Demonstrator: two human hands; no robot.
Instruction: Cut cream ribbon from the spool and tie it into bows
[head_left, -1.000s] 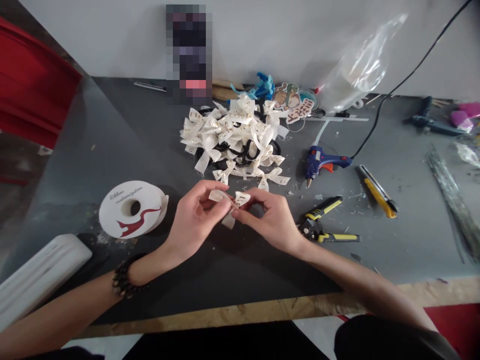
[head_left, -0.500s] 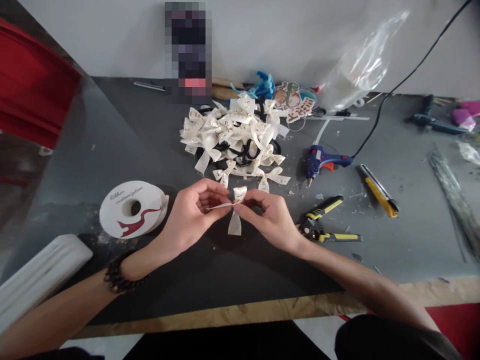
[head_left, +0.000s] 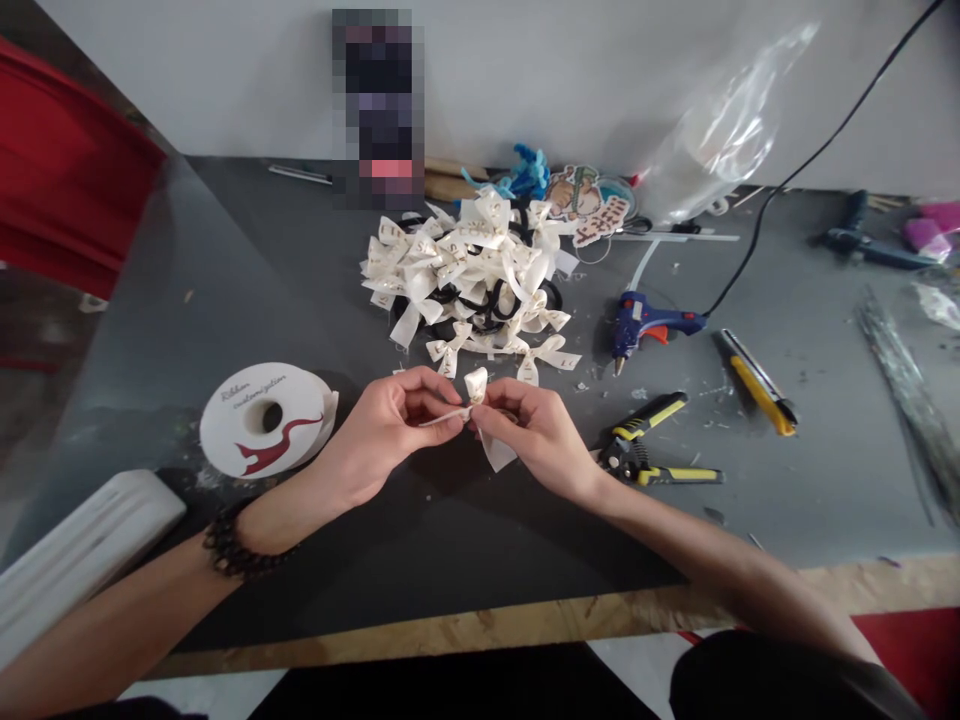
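Note:
Between my two hands is a white ribbon (head_left: pixel 498 453) with gold print, partly looped. My left hand (head_left: pixel 390 425) pinches it from the left, thumb against fingers. From the right, my right hand (head_left: pixel 540 430) pinches the ribbon at its middle. One loop stands up above the fingertips, and a tail hangs down under my right thumb. My fingers hide the centre of the ribbon. Just beyond my hands lies a heap of white ribbon bows (head_left: pixel 465 260) mixed with black hair ties. A ribbon spool (head_left: pixel 232 430) lies beside my left wrist.
To the right lie a blue glue gun (head_left: pixel 649 318), a yellow utility knife (head_left: pixel 759 382) and yellow-black wire strippers (head_left: pixel 645 445). A black cord (head_left: pixel 772 190) runs up from the glue gun. A clear plastic bag (head_left: pixel 724 130) stands at the back. A white box-like object (head_left: pixel 90 550) sits at left.
The ribbon's lower tail has swung right, under my right hand. The upper loop has become narrower, and my left hand has shifted slightly. Both hands keep their pinch.

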